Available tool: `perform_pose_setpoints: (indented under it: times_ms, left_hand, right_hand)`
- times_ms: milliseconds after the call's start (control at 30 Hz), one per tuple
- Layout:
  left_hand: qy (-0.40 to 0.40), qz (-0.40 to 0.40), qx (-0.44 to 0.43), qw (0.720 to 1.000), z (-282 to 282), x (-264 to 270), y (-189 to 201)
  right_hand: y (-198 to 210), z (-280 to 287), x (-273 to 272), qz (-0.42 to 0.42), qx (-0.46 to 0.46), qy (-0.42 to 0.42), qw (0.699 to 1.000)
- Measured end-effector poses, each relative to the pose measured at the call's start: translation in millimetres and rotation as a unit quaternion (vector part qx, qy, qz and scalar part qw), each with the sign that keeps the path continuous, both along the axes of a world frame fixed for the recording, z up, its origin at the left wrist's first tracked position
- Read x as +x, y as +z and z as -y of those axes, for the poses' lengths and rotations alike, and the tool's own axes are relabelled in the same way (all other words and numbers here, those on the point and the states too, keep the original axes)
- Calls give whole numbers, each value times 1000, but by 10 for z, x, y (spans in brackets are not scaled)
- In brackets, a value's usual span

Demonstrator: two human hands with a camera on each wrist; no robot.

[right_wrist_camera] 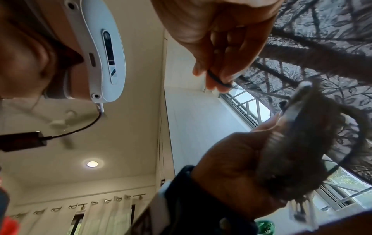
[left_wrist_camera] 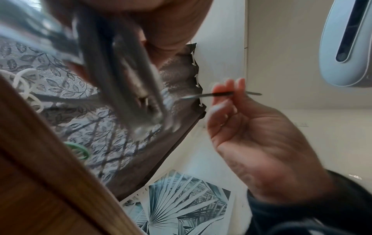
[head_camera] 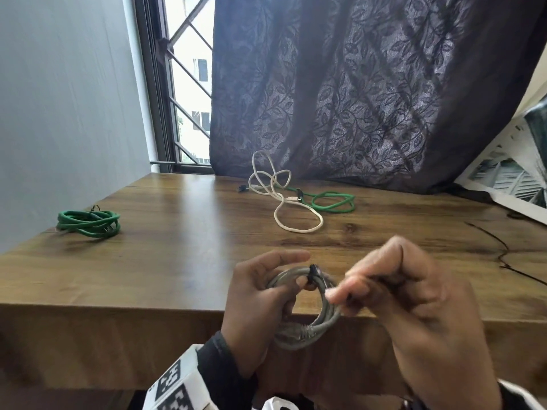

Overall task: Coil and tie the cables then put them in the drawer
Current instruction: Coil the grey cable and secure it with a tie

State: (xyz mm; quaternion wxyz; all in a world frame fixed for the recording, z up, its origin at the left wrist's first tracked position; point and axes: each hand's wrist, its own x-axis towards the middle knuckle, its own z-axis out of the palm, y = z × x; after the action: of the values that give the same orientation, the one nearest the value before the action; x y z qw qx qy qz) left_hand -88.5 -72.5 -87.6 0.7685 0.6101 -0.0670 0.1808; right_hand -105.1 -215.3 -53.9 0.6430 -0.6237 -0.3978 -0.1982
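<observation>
Over the table's near edge, my left hand (head_camera: 275,279) grips a coiled grey cable (head_camera: 322,327), with a black tie (head_camera: 313,272) wrapped on top of the coil. To its right, my right hand (head_camera: 352,288) pinches the tie's thin free end between thumb and fingers. The left wrist view shows that end (left_wrist_camera: 221,94) pulled out straight in the right hand (left_wrist_camera: 251,132), with the grey coil (left_wrist_camera: 120,79) blurred up close. In the right wrist view the tie end (right_wrist_camera: 216,79) sits at my fingertips, and the left hand (right_wrist_camera: 231,167) holds the coil (right_wrist_camera: 302,143).
A coiled green cable (head_camera: 88,223) lies at the left edge of the wooden table (head_camera: 177,247). A loose white cable (head_camera: 281,196) and a loose green cable (head_camera: 331,202) lie at the back by the dark curtain (head_camera: 355,99). A thin black wire (head_camera: 500,250) crosses the right side.
</observation>
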Motion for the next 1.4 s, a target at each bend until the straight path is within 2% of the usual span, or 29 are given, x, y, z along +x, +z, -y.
perform_pose_setpoints:
  times_ms: [133,267,333,400,500,567,667,967,1267,1400]
  left_hand:
    - [-17,-43,-15,999,-1,16,-46]
    - [3,-34,7,999,51,-6,-68]
    - [21,-27,26,999,54,10,-91]
    - [38,-10,55,998,36,34,-115]
    - [50,16,88,995,56,38,-159]
    - [57,33,104,992,76,27,-194]
    - [77,53,116,989,62,24,-223]
    - [83,86,80,990,57,-11,-219]
    - [115,104,84,984,63,-16,-237]
    - [135,125,96,978,40,-18,-205]
  right_hand:
    - [-200,7,-121,2,-7,-38,999]
    - [-321,-25,-191,6,-41,-114,993]
    - [-321,-68,-183,-9,-7,-112,994]
    - [-290,-117,-142,-53,61,-71,994]
    - [-272,-184,-42,-201,144,2,969]
    - [-286,-229,18,-276,163,10,947]
    - [-296,-248,73,-332,149,-8,931]
    - [-320,-202,37,-328,89,-35,940]
    - [-312,-225,-13,-302,78,-87,946]
    - [-350,-236,1,-330,82,-74,938]
